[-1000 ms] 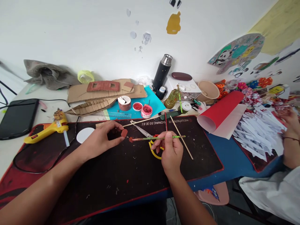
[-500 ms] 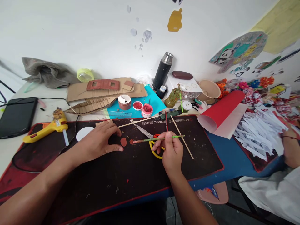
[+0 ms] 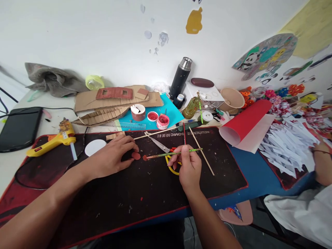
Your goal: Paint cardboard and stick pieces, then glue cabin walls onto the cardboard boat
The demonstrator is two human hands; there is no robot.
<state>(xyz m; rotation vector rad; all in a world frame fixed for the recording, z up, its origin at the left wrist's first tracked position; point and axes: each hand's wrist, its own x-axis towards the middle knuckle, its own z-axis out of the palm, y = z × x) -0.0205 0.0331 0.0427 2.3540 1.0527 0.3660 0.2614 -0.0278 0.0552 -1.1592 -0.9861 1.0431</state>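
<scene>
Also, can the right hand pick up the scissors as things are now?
Probably not cleanly: the scissors lie close to the right hand, but its fingers hold a paintbrush, which crosses over the scissors.

A white wall (image 3: 98, 38) (a yellow cutout (image 3: 194, 21) stuck to it) stands behind the white table (image 3: 9, 166).

The red-brown disc (image 3: 136, 156) looks matt, the glue gun (image 3: 53, 142) smooth plastic, the flask cap (image 3: 186, 63) shiny metal.
</scene>
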